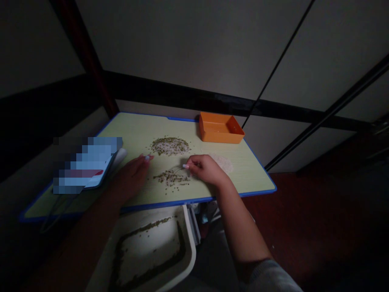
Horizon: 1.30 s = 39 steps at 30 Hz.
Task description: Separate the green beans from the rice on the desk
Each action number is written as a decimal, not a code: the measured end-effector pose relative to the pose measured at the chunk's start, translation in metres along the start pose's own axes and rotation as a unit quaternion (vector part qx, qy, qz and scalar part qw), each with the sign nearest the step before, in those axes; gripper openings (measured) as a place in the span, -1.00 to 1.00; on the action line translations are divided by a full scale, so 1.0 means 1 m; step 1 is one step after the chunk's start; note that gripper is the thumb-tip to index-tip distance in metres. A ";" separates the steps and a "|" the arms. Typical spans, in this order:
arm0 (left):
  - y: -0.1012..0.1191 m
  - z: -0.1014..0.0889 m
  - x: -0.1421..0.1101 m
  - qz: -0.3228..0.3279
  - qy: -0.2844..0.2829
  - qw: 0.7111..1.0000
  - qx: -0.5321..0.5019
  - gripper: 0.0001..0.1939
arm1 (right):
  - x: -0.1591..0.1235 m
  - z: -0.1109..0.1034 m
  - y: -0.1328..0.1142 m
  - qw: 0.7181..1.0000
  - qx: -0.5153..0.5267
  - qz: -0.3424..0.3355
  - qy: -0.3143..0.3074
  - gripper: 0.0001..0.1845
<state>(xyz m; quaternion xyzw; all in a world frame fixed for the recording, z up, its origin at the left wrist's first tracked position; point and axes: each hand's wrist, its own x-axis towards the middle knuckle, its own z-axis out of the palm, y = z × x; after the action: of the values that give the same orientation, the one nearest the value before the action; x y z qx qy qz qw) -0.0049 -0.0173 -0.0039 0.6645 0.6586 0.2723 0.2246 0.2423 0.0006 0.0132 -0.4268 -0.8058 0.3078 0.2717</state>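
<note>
I record the small bean-and-grain spread (168, 178) on the board (251, 174) between both hands, long axis left to right, nearer the right hand (208, 168), which appears pinched on a thin tool (176, 168); the shadowed left hand (136, 171) I cannot tell open or closed

Person's right hand (204, 167) pinches a thin, fork-like utensil (175, 168) over a loose scatter of green and pale grains (170, 179). Left hand (140, 165) near a denser mixed heap (170, 146). Pale pile (225, 163) beyond right wrist. Orange tray (225, 138) at far edge; lit device (91, 162) at left; grain-flecked white basin (191, 253) below the tabletop (253, 175).
</note>
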 end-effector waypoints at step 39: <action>0.005 -0.001 -0.001 0.049 0.013 0.998 0.024 -0.41 | -0.077 0.012 -0.003 0.977 -0.088 0.067 0.181 -0.74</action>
<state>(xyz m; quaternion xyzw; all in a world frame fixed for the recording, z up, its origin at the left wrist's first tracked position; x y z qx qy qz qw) -0.0018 -0.0186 -0.0005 0.6977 0.6344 0.2756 0.1862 0.2696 -0.0702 -0.0063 -0.5508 -0.7368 0.1711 0.3529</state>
